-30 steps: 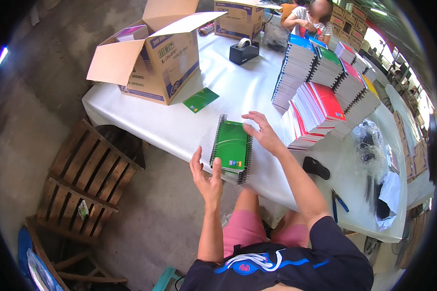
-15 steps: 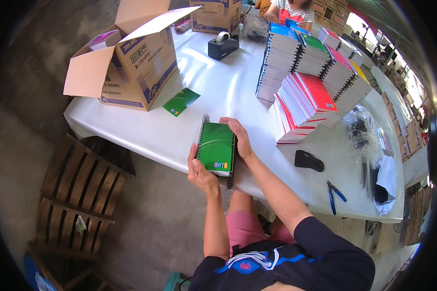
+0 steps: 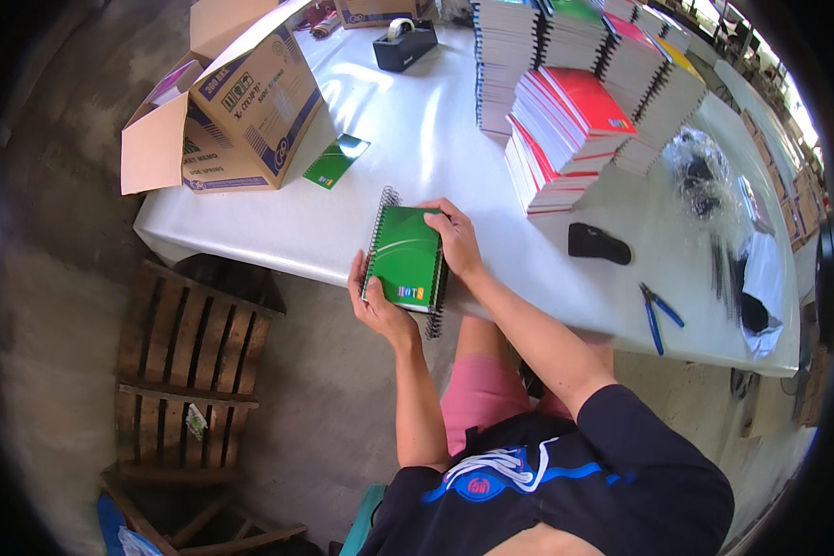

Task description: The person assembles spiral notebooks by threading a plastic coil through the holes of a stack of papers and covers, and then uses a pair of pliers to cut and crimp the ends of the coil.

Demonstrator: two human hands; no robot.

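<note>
In the head view, the person is holding a thick bundle of green-covered notebooks with black spiral coils along both long sides [image 3: 406, 250]. The bundle is lying at the near edge of the long table with a smooth white covering [image 3: 417, 148], its lower end reaching past that edge; whether it is resting on the surface cannot be told. The bare left hand [image 3: 380, 312] is gripping the lower left corner, its thumb pressing on the cover and its fingers wrapping the side. The bare right hand [image 3: 456, 243] is holding the upper right side, its thumb lying on the cover.

Beyond the bundle, a flat green cover sheet [image 3: 336, 161] is lying near an open brown cardboard box with blue printing [image 3: 255, 116]. A black tape dispenser [image 3: 408, 48] is standing farther back. To the right, a stack of red-covered books with white pages [image 3: 574, 120] is standing before taller piles of spiral-bound notebooks [image 3: 505, 74]. Nearer the person, a small black rounded object [image 3: 600, 244] and blue-handled pliers [image 3: 654, 320] are lying apart. A brown slatted wooden chair [image 3: 187, 366] is standing left of the person.
</note>
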